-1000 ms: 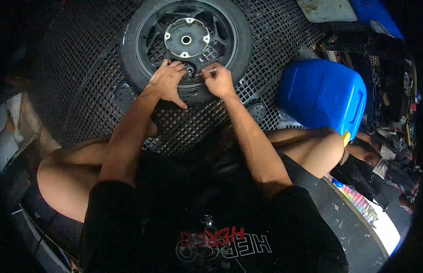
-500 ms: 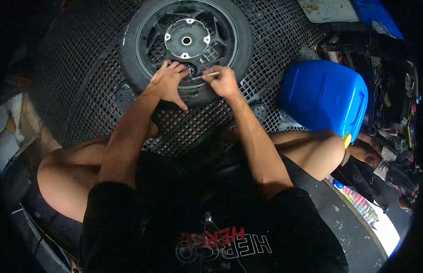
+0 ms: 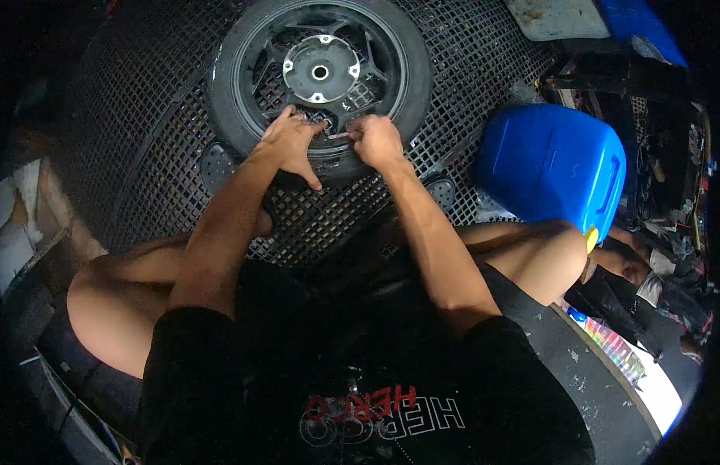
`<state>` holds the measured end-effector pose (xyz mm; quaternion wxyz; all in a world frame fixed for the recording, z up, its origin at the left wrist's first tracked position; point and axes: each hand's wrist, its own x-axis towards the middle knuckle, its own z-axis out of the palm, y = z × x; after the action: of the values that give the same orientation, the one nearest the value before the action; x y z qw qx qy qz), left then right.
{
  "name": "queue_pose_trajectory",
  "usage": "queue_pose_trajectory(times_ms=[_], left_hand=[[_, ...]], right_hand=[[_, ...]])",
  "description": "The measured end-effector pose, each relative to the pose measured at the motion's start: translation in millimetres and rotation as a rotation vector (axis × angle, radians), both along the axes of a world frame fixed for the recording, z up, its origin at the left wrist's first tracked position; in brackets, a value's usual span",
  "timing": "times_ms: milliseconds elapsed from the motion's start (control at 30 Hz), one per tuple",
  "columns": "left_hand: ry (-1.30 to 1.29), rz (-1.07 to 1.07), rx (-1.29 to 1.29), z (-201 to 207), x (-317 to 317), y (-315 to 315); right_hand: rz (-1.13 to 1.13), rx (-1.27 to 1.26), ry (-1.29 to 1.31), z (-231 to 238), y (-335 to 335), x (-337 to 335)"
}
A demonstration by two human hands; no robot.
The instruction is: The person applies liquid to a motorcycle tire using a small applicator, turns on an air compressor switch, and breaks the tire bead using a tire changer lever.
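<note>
A tyred wheel point(image 3: 304, 80) lies flat on black grating point(image 3: 154, 124) before a person. The left hand point(image 3: 290, 149) rests open, fingers spread, across its near rim. The right hand point(image 3: 379, 142), closed, grips a thin, pale tool point(image 3: 340, 136) over that rim (a blue jerrycan point(image 3: 549, 163) sits off to the right).

A workshop, apparently for vehicles: a tyred wheel point(image 3: 319, 85) lies flat at twelve o'clock on black grid matting point(image 3: 151, 116), a blue plastic jerrycan point(image 3: 549, 163) sits at two o'clock, and jumbled clutter point(image 3: 680, 270) crowds three o'clock.
</note>
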<state>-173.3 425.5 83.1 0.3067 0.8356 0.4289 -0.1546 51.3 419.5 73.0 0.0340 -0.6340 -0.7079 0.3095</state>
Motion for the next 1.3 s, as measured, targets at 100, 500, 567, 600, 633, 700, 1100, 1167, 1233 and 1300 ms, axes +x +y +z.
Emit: queue_pose_trajectory(times_ms=[100,500,567,600,633,700,1100,1167,1233,1300], left_hand=[[-0.046,0.016,0.075,-6,-6,-6],[-0.017,0.006,0.026,-2,4,1],[-0.018,0.003,0.03,-2,3,2],[-0.019,0.003,0.035,-1,3,2],[-0.02,0.001,0.036,-1,3,2],[-0.005,0.009,0.005,0,0,1],[0.052,0.016,-0.06,-3,9,7],[0.081,0.004,-0.079,0,9,8],[0.106,-0.013,-0.094,1,15,11],[0.086,-0.026,-0.048,0,19,11]], right_hand=[[0.025,0.051,0.038,-2,-5,-4],[-0.015,-0.011,0.016,-15,-1,1],[-0.016,0.025,-0.029,-19,-3,-6],[-0.014,0.061,-0.074,-21,-4,-8],[-0.016,0.062,-0.075,-23,-5,-7],[-0.042,0.044,-0.068,-25,-3,-10],[0.052,0.155,-0.02,-19,-8,-8],[0.023,0.137,-0.004,-21,-7,-4],[-0.035,0.105,0.025,-24,-4,2],[-0.008,0.139,0.018,-21,-5,-1]])
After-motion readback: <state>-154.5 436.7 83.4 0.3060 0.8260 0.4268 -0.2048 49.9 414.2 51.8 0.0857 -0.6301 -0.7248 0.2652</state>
